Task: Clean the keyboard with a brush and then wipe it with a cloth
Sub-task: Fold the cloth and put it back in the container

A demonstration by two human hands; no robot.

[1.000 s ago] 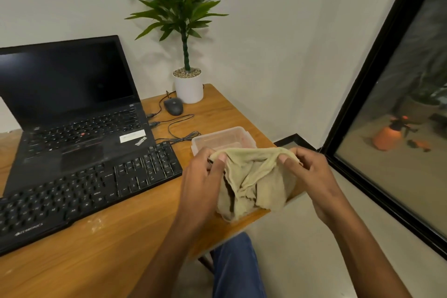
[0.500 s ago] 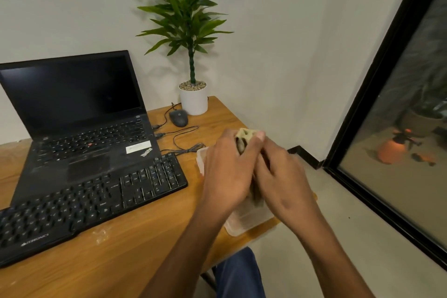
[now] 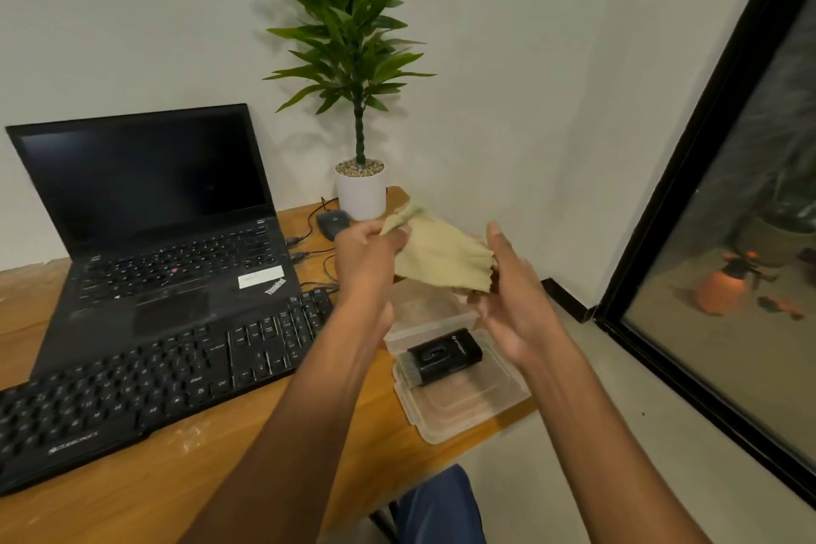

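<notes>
Two hands stretch the yellow cloth [image 3: 441, 254] in the air above the clear box [image 3: 459, 398], likely spreading it for wiping: left hand [image 3: 368, 254] fingers pinch one corner, right hand [image 3: 508, 296] fingers grip the opposite edge. The black brush [image 3: 443, 356] lies in the box. The keyboard [image 3: 145, 384] on the bench [image 3: 265, 481] carries a maker's mark I cannot read; the laptop [image 3: 168, 234] reads "ThinkPad".

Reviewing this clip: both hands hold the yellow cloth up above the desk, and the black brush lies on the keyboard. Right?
Not quite. In the head view the black brush lies on the clear lid, beside the keyboard. The left hand and right hand do hold the yellow cloth up.
</notes>
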